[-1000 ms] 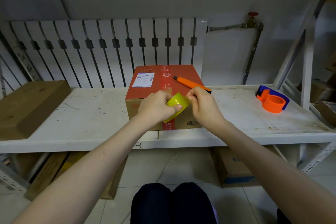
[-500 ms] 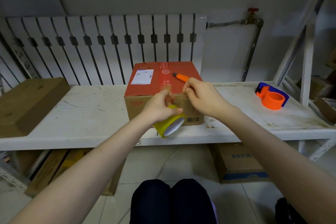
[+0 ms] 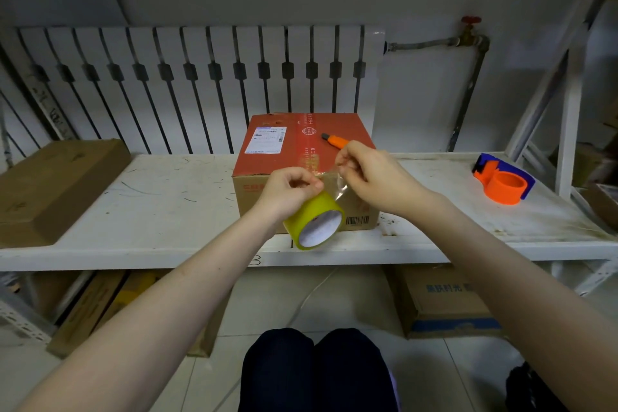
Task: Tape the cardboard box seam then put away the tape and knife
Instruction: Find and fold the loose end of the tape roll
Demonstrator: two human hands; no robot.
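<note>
A cardboard box [image 3: 284,147] with a red top and a white label stands on the white shelf [image 3: 160,207]. An orange utility knife [image 3: 336,141] lies on the box top, partly hidden by my right hand. My left hand [image 3: 291,189] grips a yellow tape roll [image 3: 312,221] in front of the box's near face. My right hand [image 3: 371,177] pinches the free end of the clear tape strip [image 3: 336,186], which stretches from the roll up toward the box's top front edge.
An orange and blue tape dispenser [image 3: 503,182] sits on the shelf at the right. A flat brown box [image 3: 53,187] lies at the left. More boxes [image 3: 444,301] stand under the shelf. A radiator [image 3: 200,84] and a shelf upright [image 3: 568,117] lie behind.
The roll has dropped lower in my left hand and turned its open core toward me. My right hand has pulled a strip of tape out from it, up to the box edge.
</note>
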